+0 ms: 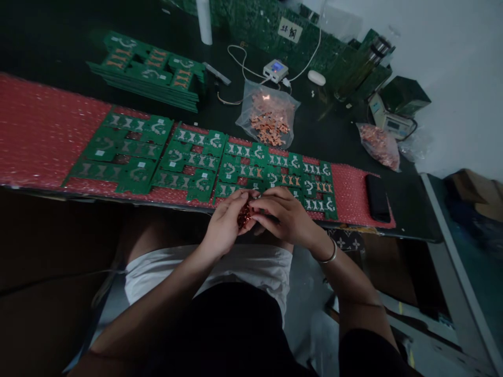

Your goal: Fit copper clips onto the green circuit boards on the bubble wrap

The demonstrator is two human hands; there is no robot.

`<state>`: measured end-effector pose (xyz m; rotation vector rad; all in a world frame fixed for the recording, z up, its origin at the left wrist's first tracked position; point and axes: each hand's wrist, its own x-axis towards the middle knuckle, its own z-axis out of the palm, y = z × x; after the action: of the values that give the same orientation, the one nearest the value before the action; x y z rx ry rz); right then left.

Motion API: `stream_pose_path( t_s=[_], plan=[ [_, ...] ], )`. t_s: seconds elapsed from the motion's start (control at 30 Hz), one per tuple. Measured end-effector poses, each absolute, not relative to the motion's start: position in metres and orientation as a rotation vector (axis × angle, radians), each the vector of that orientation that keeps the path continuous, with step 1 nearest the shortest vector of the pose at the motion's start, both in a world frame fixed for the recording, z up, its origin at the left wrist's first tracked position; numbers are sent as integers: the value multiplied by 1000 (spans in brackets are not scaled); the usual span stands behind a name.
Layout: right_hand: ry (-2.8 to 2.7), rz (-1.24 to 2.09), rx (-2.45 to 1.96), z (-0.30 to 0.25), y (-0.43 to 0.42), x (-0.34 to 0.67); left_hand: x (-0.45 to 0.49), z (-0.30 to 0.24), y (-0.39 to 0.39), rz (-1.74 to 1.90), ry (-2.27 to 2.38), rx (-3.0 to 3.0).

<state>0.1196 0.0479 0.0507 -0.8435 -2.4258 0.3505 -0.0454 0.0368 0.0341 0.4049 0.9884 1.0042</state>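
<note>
My left hand (225, 224) is cupped just off the table's front edge, closed around a small heap of shiny copper pieces (244, 215). Over that heap, the thumb and fingers of my right hand (290, 215) come together in a pinch at the copper pieces. A single piece between those fingertips is too small to make out clearly. Just beyond both hands lies a row of green circuit boards (188, 157). Some boards carry orange copper pieces (291, 180) in their middle row, while other positions show bare silvery pads.
Red bubble wrap (43, 131) lies under the boards. Behind stand a stack of boards (153, 70), an open bag of copper pieces (269, 115) and a white device with cables (275, 70). A second bag (379, 145), a phone (378, 198) and a flask (363, 68) are on the right.
</note>
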Motion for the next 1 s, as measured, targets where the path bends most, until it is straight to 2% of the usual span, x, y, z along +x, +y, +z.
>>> stream_pose_path(
  t_s=[0.13, 0.27, 0.53, 1.0],
  plan=[
    [-2230, 388, -813, 49, 57, 117, -49, 31, 38, 1063, 930, 441],
    [-2117, 317, -1001, 33, 89, 115, -52, 27, 38, 1109, 856, 525],
    [-2292, 233, -1107, -1, 131, 109, -64, 31, 37, 1105, 824, 494],
    [-2476, 31, -1122, 8, 121, 105, -72, 30, 44, 1157, 874, 539]
  ],
)
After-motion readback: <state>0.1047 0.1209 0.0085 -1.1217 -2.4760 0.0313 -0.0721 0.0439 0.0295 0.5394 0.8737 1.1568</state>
